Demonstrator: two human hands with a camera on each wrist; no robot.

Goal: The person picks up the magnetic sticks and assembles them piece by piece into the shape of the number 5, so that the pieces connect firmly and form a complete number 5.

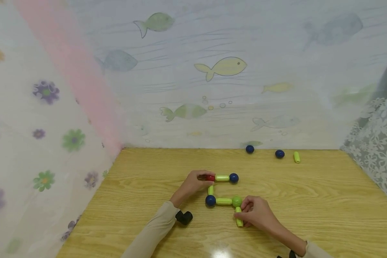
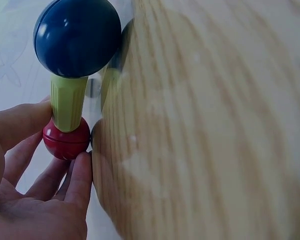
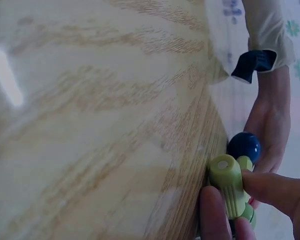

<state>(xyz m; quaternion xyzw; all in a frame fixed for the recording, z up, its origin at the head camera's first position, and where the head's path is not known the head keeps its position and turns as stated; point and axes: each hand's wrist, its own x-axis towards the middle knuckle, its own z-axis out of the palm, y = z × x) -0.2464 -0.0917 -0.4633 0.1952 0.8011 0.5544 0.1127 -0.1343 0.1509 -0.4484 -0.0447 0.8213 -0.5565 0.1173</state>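
Where the chain turns at its far left corner, I see the left grip pinching the red ball, with a yellow-green rod and a blue ball to its right. Nearer, my right grip holds the end rod between thumb and fingers, just below the green ball it meets. Well apart, a loose rod lies toward the far edge of the surface.
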